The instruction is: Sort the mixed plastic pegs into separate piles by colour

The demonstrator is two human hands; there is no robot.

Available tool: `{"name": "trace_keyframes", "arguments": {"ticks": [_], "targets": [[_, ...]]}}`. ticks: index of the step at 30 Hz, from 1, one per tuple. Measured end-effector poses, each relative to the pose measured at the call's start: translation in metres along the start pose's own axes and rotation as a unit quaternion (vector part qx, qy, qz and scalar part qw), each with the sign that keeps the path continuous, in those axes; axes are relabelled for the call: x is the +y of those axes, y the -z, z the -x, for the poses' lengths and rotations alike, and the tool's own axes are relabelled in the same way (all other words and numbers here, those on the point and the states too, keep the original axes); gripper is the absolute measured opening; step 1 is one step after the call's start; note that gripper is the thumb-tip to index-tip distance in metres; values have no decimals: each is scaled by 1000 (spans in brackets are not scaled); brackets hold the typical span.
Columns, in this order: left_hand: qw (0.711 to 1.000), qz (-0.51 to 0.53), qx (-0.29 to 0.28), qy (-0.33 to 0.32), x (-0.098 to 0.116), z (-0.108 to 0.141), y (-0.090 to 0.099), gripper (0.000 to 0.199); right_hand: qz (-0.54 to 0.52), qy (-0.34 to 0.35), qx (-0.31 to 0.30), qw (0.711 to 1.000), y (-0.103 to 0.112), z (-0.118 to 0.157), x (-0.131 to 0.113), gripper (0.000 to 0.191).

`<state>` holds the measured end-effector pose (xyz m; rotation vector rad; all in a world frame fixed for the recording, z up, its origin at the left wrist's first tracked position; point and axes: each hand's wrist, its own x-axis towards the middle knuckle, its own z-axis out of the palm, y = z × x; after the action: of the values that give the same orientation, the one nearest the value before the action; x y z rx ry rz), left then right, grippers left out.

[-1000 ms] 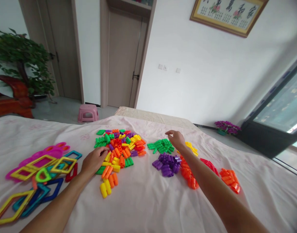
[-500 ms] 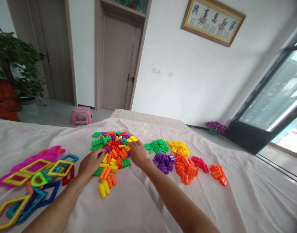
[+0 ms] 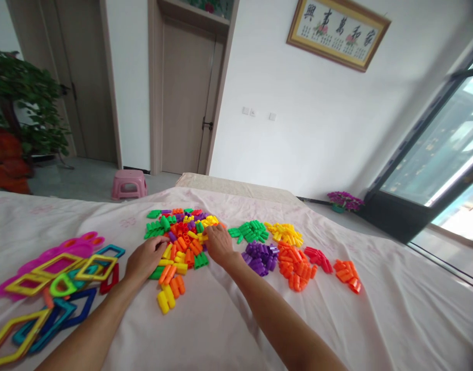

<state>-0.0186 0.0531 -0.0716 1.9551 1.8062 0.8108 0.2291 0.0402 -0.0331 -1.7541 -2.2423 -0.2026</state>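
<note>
Closest in, below the left hand (image 3: pixel 146 256), a pair of yellow pieces (image 3: pixel 166 300) lies at the near end of the mixed pile (image 3: pixel 185 241), on a pale cloth (image 3: pixel 221 330). Out to that hand's left, flat coloured frames (image 3: pixel 93 268) overlap one another, the upper ones lying over a bright pink shape (image 3: pixel 47 260).

The left hand rests at the pile's left edge, its fingers curled, thumb and forefinger near each other; whether they pinch a piece cannot be told. The right hand (image 3: pixel 220 246) reaches in from the opposite edge, palm down, fingertips bent among yellow and orange pieces; its fingers are partly hidden, so whether they close on one is unclear. The mixed pile lies between the two hands and beyond them, its green, red, orange, purple and yellow pieces jumbled.

Just right of the right hand is a purple heap (image 3: pixel 260 258), then a larger orange heap (image 3: pixel 296 268), a red heap (image 3: pixel 318 259) and a smaller orange heap (image 3: pixel 348 275). Slightly farther off, a green heap (image 3: pixel 252 232) and a yellow heap (image 3: pixel 286 234) lie side by side.

Well beyond the left hand stands a pink stool (image 3: pixel 129 184); beyond the right, a framed picture (image 3: pixel 339 33) hangs high on the wall (image 3: pixel 283 149).
</note>
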Motion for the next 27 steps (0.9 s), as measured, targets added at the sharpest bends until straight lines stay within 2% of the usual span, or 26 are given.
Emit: {"name": "trace_keyframes", "arguments": {"ticks": [4, 14, 22, 25, 27], "targets": [[1000, 6, -4, -4, 2, 1, 1, 35, -18, -18, 4, 1000, 0, 1, 3, 28], [1000, 5, -8, 0, -1, 0, -1, 35, -76, -28, -15, 997, 8, 6, 13, 15], [1000, -11, -11, 8, 1, 0, 2, 38, -56, -9, -24, 998, 6, 9, 9, 26], [1000, -14, -14, 11, 2, 1, 4, 39, -107, -31, 6, 994, 8, 9, 9, 26], [1000, -12, -14, 7, 2, 1, 5, 38, -169, -64, 38, 983, 14, 7, 17, 29]]}}
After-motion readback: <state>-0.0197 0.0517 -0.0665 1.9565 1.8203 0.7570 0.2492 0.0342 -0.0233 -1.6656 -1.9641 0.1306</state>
